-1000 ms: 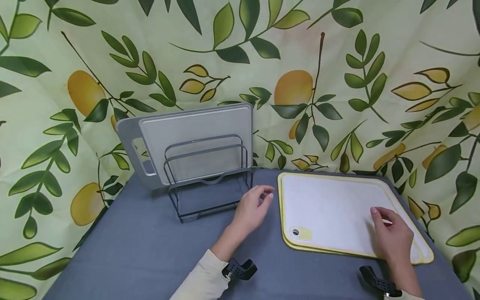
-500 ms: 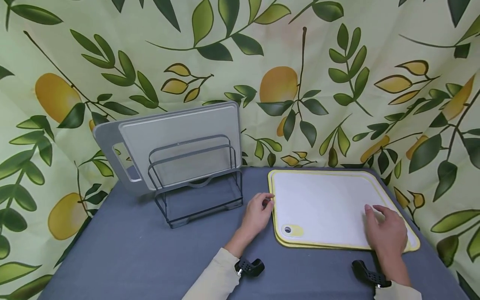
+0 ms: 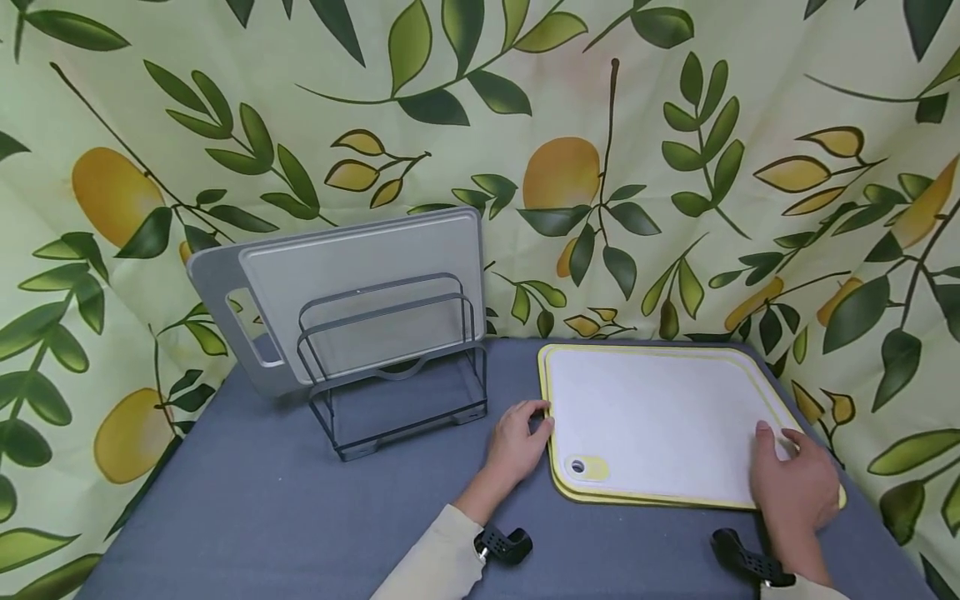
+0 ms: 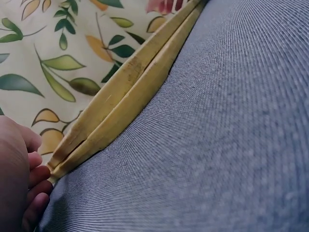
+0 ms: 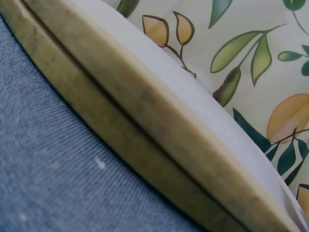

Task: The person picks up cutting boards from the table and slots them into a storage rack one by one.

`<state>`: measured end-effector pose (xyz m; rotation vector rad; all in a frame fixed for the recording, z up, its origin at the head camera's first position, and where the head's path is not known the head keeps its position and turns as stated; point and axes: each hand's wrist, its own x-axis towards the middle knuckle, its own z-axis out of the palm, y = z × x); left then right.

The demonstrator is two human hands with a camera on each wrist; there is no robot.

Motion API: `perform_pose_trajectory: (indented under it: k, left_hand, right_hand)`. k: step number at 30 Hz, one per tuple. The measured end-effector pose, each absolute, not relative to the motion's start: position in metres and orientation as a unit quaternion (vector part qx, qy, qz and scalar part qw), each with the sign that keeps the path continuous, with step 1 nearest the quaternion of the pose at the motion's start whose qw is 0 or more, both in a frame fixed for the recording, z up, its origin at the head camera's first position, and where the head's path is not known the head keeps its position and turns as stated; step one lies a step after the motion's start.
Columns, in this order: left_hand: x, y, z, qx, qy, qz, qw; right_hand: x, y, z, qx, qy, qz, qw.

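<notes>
Two white cutting boards with yellow rims lie stacked flat; the top cutting board (image 3: 652, 417) has a hole in its near left corner. My left hand (image 3: 517, 442) is at their left edge, fingers slightly bent and fingertips right at the rim. In the left wrist view those fingertips (image 4: 41, 176) meet the end of the yellow edges (image 4: 120, 101). Over the boards' near right part is my right hand (image 3: 797, 479), thumb and fingers loosely bent and apart. The right wrist view shows both yellow edges (image 5: 145, 116) but not the hand.
On the left stands a dark wire rack (image 3: 397, 375). A grey cutting board (image 3: 360, 250) with a handle slot leans upright in its back. Blue-grey cloth (image 3: 247, 500) covers the table, and a leaf-and-fruit patterned curtain (image 3: 450, 167) hangs close behind.
My left hand has moved right, from beside the rack to the boards' left edge. The right hand has shifted slightly right along the boards. The head view has turned a little.
</notes>
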<state>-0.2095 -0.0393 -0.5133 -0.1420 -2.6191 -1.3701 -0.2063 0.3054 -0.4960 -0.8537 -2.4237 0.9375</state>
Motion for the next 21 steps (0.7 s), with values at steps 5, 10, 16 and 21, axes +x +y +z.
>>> perform_pose_trajectory:
  k: [5, 10, 16, 21]
  left_hand:
    - [-0.2098, -0.0399, -0.5133, -0.047, -0.884, -0.456, 0.086]
    - [-0.2099, -0.0396, -0.5128, -0.046, -0.89, -0.446, 0.083]
    - [-0.2105, -0.0376, -0.5115, -0.055, -0.893, -0.439, 0.079]
    - [-0.2099, -0.0385, -0.511, -0.052, -0.896, -0.434, 0.076]
  right_hand:
    - [-0.2081, 0.3063, -0.4941, -0.306, -0.886, 0.317, 0.145]
    - [-0.2107, 0.3096, -0.4951, -0.292, -0.904, 0.294, 0.107]
    - [-0.2108, 0.3128, -0.497, -0.278, -0.916, 0.274, 0.089]
    - [-0.2126, 0.312, -0.4956, -0.269, -0.921, 0.268, 0.079]
